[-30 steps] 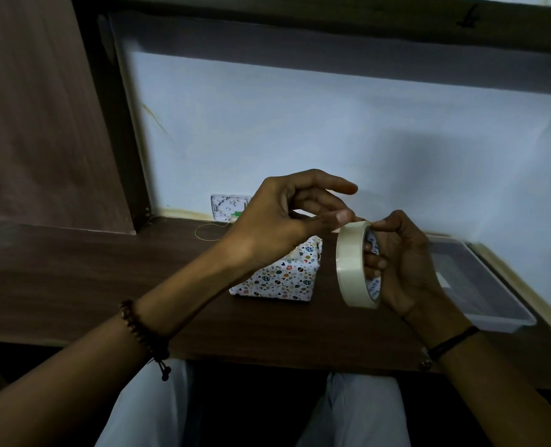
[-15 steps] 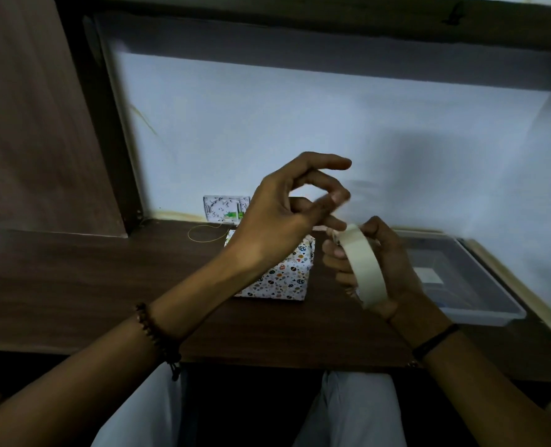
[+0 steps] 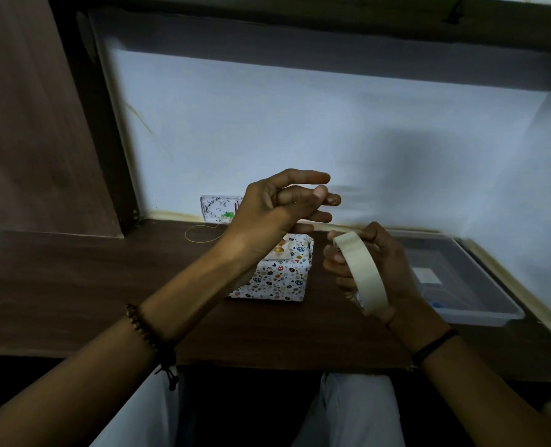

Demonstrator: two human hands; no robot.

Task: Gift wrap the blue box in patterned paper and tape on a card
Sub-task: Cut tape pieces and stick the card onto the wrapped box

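Note:
The box [image 3: 277,279], wrapped in white paper with small coloured prints, sits on the dark wooden desk [image 3: 74,285]. My left hand [image 3: 277,214] hovers above it, thumb tip against the middle finger and index finger stretched out; I cannot see anything between them. To the right, my right hand [image 3: 393,269] grips a roll of pale masking tape [image 3: 361,272] held on edge above the desk. A small patterned card [image 3: 216,208] leans against the wall behind the box.
A clear plastic tray [image 3: 480,317] with a few small items stands at the right end of the desk. A loop of yellow thread [image 3: 200,235] lies near the card. A shelf overhangs above, and a wooden panel closes the left side.
My left hand has left the tape roll and risen up and to the left. My right hand has tilted and lowered the roll a little.

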